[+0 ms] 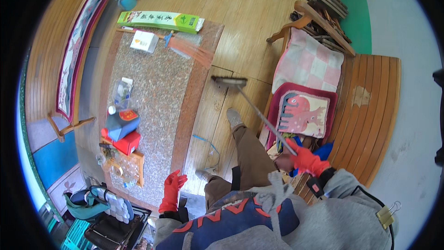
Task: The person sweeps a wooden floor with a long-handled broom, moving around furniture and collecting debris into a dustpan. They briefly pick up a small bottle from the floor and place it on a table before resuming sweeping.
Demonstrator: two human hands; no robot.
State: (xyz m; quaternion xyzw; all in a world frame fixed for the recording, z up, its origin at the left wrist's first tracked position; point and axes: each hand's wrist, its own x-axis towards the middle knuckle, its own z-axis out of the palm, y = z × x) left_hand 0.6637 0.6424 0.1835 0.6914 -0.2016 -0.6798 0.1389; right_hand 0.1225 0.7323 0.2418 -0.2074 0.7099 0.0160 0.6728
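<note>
My right hand (307,160), in a red rubber glove, is closed around the handle of a long-handled broom (261,115). The handle slants up and to the left across the view. Its wide, dark-bristled head (229,81) rests on the wood-look tile floor, ahead of my shoe (234,118). My left hand (172,188) wears a matching glove and holds nothing. Its fingers are slightly bent and apart, close to the near right edge of the granite-topped table (158,111).
A slatted wooden bench (376,111) with cushions (305,111) borders the right side. The table carries a dark jug (122,125), a red box (127,143), a wooden tray (139,170) of glasses and a white box (144,41). A blue strap (208,141) lies on the floor.
</note>
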